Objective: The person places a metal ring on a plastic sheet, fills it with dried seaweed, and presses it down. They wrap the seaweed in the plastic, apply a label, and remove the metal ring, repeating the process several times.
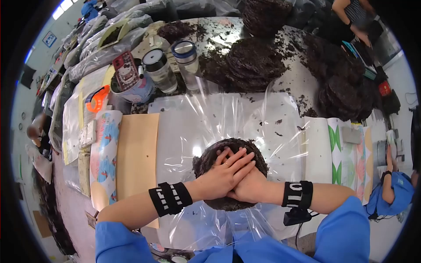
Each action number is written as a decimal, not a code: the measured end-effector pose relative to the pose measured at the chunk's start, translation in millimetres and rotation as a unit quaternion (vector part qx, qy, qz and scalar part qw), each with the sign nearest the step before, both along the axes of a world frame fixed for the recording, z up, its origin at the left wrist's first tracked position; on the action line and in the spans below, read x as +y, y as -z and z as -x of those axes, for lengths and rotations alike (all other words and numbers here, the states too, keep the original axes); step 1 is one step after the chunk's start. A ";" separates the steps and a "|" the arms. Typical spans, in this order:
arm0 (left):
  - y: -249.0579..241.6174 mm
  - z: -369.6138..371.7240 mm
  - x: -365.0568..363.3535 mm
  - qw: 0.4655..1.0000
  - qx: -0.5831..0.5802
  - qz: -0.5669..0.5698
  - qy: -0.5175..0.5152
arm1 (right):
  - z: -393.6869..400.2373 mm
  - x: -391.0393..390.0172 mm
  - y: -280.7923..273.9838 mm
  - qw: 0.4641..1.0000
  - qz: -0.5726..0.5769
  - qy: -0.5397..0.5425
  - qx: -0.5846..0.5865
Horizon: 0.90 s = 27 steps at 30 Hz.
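A round, dark purple-brown cake of what looks like dried seaweed (232,204) lies on a clear plastic sheet (184,223) in front of me. My left hand (221,175) rests flat across my right hand, its fingers stretched out and slightly spread. Under it, my right hand (253,186) presses palm down on the middle of the cake. Some fingertips of the right hand show beyond the left; the rest are covered. Neither hand grips anything.
Behind the sheet stand two clear lidded bottles (161,72) and a tub holding a patterned phone (126,72). More dark cakes (254,65) are stacked at the back. An orange tape dispenser (97,99) sits left. Another person in blue (397,193) is at the right edge.
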State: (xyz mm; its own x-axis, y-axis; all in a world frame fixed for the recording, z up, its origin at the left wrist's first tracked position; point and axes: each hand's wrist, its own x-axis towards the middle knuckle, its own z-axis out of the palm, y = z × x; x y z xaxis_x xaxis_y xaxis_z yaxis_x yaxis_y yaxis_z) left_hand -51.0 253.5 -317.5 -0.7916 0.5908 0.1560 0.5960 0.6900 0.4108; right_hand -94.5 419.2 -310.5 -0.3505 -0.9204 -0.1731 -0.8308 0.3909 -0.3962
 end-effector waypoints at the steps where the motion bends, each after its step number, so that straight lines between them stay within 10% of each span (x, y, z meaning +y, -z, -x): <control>1: 2.6 1.3 -0.4 0.999 -0.026 -0.019 0.006 | -1.5 0.7 5.9 0.996 -0.069 0.008 -0.056; 7: -29.8 17.0 -26.2 0.955 -0.240 -0.172 0.006 | 2.3 0.8 6.0 0.992 0.116 -0.022 0.037; 11: -53.1 60.5 -84.5 0.839 0.247 -0.084 -0.477 | -1.8 0.5 5.5 0.988 0.111 -0.018 0.105; 14: -25.2 55.4 -123.2 0.914 0.020 -0.191 -0.358 | -2.3 0.6 9.6 0.985 0.119 -0.019 0.125; 16: -92.9 10.6 -86.4 0.920 0.207 -0.119 -0.311 | -1.8 0.5 11.1 0.982 0.132 -0.015 0.131; 18: -96.3 -75.8 -50.9 0.888 0.123 -0.166 -0.410 | -6.5 4.5 13.6 0.981 0.145 -0.014 0.128; 22: -104.0 -177.1 0.5 0.967 -0.109 -0.028 -0.229 | -2.8 2.9 12.1 0.982 0.119 -0.023 0.147; 27: -102.1 -221.7 11.8 0.987 0.079 0.028 -0.140 | -5.3 2.6 13.3 0.980 0.095 -0.020 0.177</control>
